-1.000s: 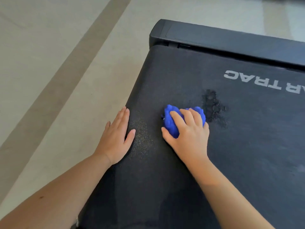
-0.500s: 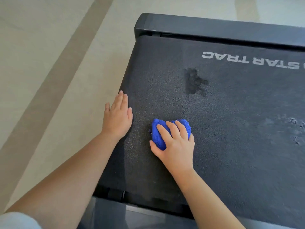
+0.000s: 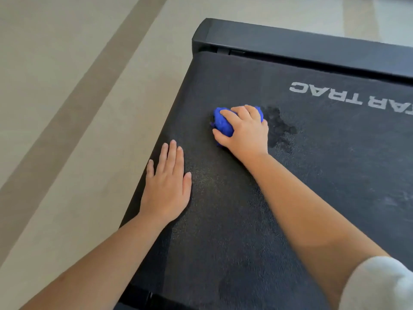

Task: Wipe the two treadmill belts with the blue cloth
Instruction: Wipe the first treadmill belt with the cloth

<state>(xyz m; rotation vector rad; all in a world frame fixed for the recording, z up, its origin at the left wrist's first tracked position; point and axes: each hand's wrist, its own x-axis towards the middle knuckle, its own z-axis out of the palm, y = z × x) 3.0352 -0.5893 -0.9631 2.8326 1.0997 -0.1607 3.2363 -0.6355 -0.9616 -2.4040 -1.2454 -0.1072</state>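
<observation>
**A:** Where is the blue cloth [image 3: 223,125]?

**B:** It is bunched up on the treadmill belt [image 3: 324,186], under the right hand [image 3: 243,130]. The fingers curl over the top and the thumb hooks the near side, so that grip is clenched round the cloth and presses it onto the belt.

**A:** And the left hand [image 3: 166,186]?

**B:** It lies flat with straight fingers, grip released and holding nothing. It sits at the belt's left edge, with the little finger right at the border.

**A:** How close is the cloth to the edges?

**B:** It is in from the left edge and well short of the black end bar [image 3: 312,48] at the far end. A dark, damp-looking patch [image 3: 280,128] lies just beside it on the right, near the white lettering [image 3: 348,97].

**A:** Room to move?

**B:** Open belt runs rightward and toward the near end, where the right forearm crosses it. Left of the treadmill is pale floor [image 3: 55,52] with a darker stripe [image 3: 78,104]. A white sleeve [image 3: 380,287] shows at the bottom right.
</observation>
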